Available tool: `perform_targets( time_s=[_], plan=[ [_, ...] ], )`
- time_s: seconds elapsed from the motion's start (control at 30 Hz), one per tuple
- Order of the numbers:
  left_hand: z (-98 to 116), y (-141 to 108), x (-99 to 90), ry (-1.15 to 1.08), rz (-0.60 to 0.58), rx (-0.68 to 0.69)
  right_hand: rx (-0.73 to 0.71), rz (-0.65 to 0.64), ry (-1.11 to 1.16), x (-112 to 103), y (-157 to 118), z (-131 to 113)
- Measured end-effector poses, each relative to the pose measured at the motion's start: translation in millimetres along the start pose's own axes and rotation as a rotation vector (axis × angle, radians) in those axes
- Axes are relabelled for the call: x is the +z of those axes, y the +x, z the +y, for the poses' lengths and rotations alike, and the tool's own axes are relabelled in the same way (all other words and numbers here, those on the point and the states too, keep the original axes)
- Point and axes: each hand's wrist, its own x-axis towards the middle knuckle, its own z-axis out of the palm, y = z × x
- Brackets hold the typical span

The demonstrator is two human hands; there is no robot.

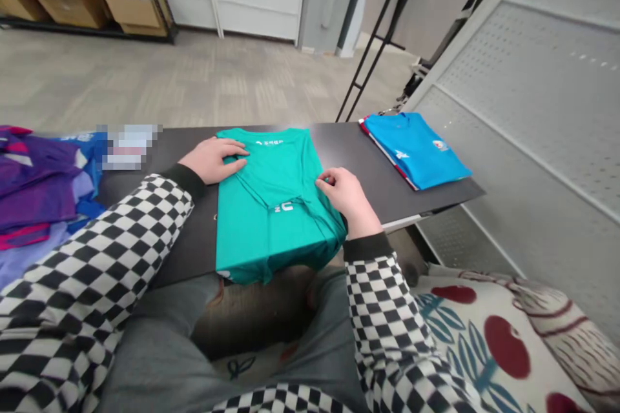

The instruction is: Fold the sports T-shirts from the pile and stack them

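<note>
A green shirt lies partly folded on the dark table, its lower end hanging over the near edge. White lettering shows near its top and middle. My left hand rests on the shirt's upper left side, fingers spread and holding nothing. At the right side, my right hand pinches the shirt's edge between thumb and fingers.
Folded blue shirts are stacked at the table's right end. Purple and blue clothes are heaped at the left, beside a blurred pale item. A metal perforated panel stands to the right, and patterned fabric lies below it.
</note>
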Motion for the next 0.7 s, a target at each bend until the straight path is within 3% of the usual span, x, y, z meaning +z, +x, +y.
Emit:
perform_targets(
  time_s=[0.27, 0.4, 0.7],
  plan=[
    [7, 2, -6.7, 0.005, -0.024, -0.031, 0.052, 0.046, 0.059, 2, 1, 18],
    [4, 2, -5.3, -0.008, 0.003, 0.002, 0.115, 0.084, 0.048, -5, -2, 9],
    [9, 0, -6.6, -0.034, 0.125, 0.037, 0.156, -0.050, -0.119, -26, -7, -14]
  ],
)
